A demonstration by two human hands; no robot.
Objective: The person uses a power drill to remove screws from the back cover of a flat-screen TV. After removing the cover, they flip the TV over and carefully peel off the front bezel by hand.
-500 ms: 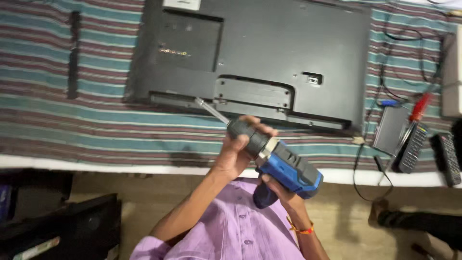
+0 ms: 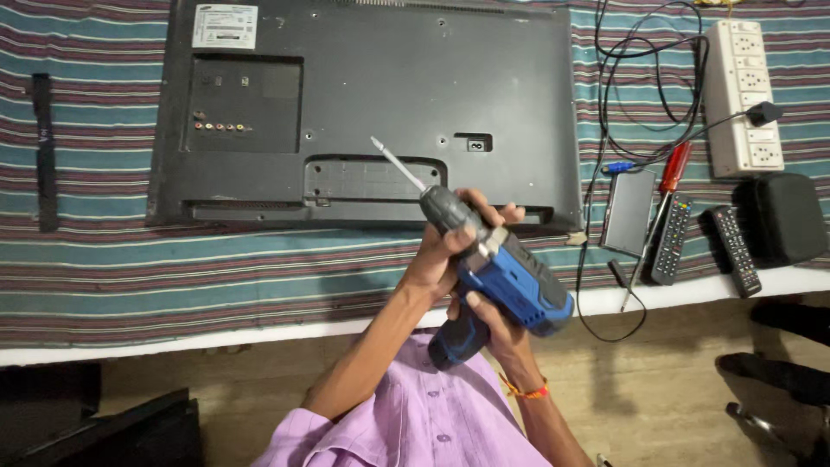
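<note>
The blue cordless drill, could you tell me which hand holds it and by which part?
Both hands hold the blue cordless drill: the left hand wraps the grey chuck end behind the long bit, and the right hand grips the handle.

One blue-and-black cordless drill (image 2: 497,277) in two hands — left hand (image 2: 441,251), right hand (image 2: 493,324). Beyond them, one black flat television (image 2: 372,104) lying face down. To their right — two black remote controls (image 2: 673,238) (image 2: 735,249), one red-handled screwdriver (image 2: 670,173), one white power strip (image 2: 742,95).
</note>
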